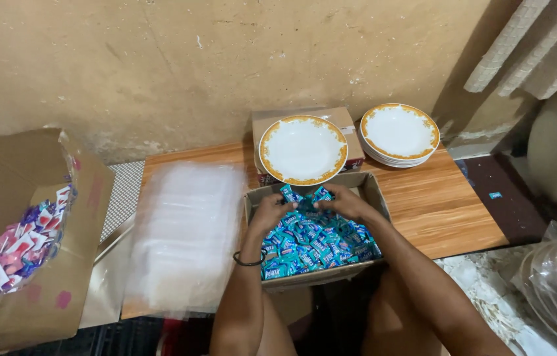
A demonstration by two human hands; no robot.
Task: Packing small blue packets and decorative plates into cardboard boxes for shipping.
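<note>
Both the left hand (269, 212) and the right hand (348, 202) cupped a heap of light, slippery blue candy packets (315, 244) in the cardboard box (374, 191) at six o'clock of the gold-rimmed plate (303, 149), best scooped from beneath.

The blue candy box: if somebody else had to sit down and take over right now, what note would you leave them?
Left hand and right hand: both down in the cardboard box, gathering blue-wrapped candies at its far end.
Things: one gold-rimmed plate sits on a closed box behind; a stack of plates to its right; clear plastic bags lie left on the wooden table; a box of pink and purple candies stands far left.
Done: nothing is on the plate.
Left: the box is nearly full.
</note>
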